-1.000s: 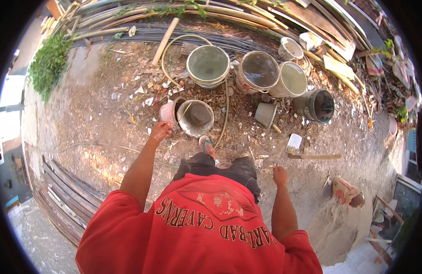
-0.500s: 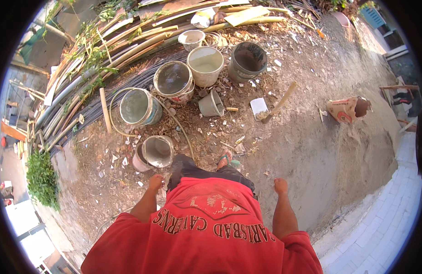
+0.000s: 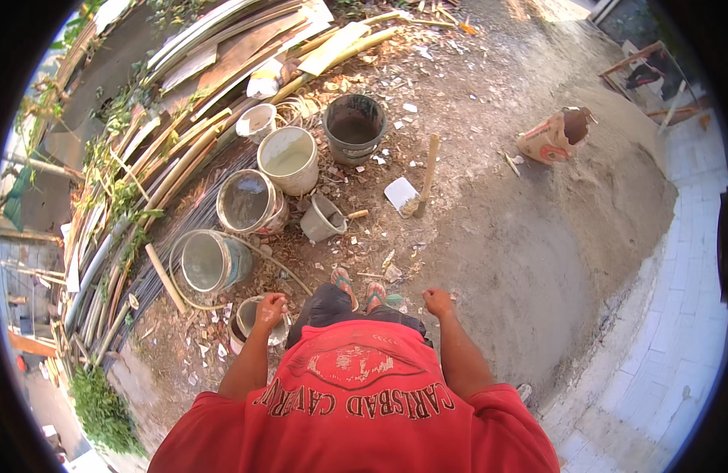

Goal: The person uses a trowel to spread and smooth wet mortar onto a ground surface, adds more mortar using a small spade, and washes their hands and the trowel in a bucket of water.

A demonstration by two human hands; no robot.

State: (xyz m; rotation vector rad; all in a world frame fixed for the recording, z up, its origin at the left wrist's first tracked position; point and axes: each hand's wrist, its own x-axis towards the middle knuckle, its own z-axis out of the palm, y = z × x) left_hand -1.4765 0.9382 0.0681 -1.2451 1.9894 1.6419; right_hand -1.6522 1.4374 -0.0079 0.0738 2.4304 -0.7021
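My left hand [image 3: 270, 310] hangs with curled fingers above a grey-coated bucket [image 3: 280, 331], hiding part of it. I see nothing held in that hand. My right hand [image 3: 437, 303] makes a loose fist over the bare ground, also with nothing showing in it. Ahead of my feet lies a small grey pail [image 3: 320, 226], tipped, with a wooden handle [image 3: 358, 214] beside it. Left of it stand a bucket of greyish water [image 3: 206, 262] and another bucket with dark liquid [image 3: 246, 202]. Beyond are a cream bucket [image 3: 289, 162] and a black bucket [image 3: 354, 130].
A tool with a wooden handle [image 3: 431, 169] stands beside a white tile piece [image 3: 400, 193]. A torn paper sack [image 3: 549, 140] sits by a sand pile [image 3: 628, 185] on the right. Bamboo poles [image 3: 190, 158] and rebar [image 3: 194, 203] line the left. A hose [image 3: 277, 266] curves near the buckets.
My view has turned right and I have stepped forward; the buckets, tool and sack now appear further left. Both feet show now. My hands still hang at my sides.
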